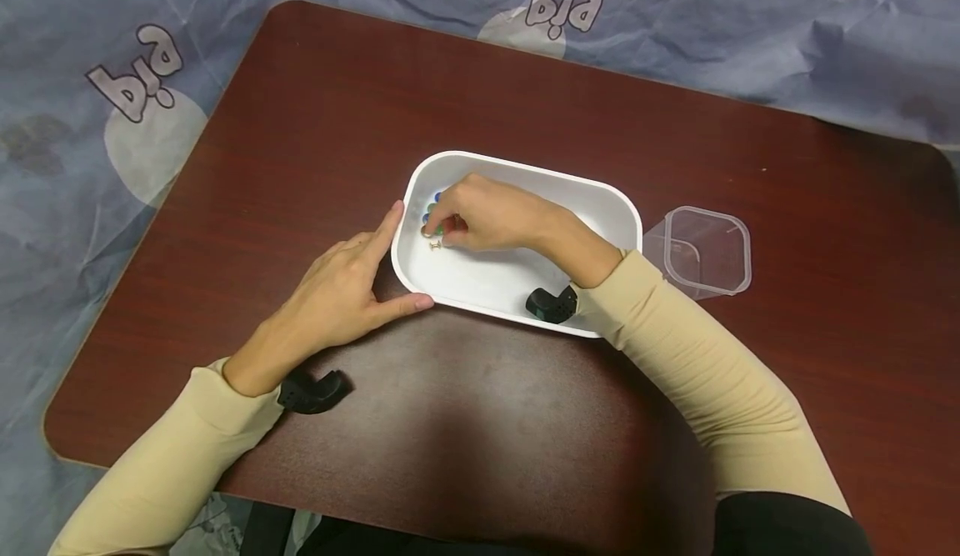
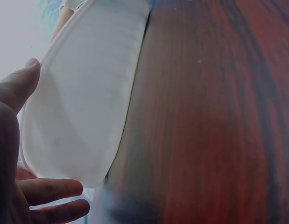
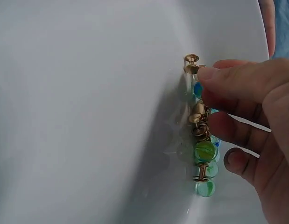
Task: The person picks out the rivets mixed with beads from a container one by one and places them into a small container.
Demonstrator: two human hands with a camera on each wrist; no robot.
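In the head view a white tray (image 1: 480, 281) stands mid-table. My left hand (image 1: 341, 289) rests with straight, spread fingers against its left end, thumb along the near rim. Inside the tray, my right hand (image 1: 483, 214) reaches down to the left end with bent fingers. Glass marbles (image 3: 206, 151) and small spool-shaped gold studs (image 3: 192, 64) lie in a row along the wall there, partly hidden by the fingers. The right thumb tip overlaps a gold piece in the right wrist view; I cannot tell whether it is pinched.
A clear plastic container (image 1: 705, 252) lies on the brown table (image 1: 360, 106), close to the tray's right end. Blue printed cloth (image 1: 675, 14) surrounds the table's far and left edges. Black wrist devices (image 1: 551, 304) are worn on both forearms.
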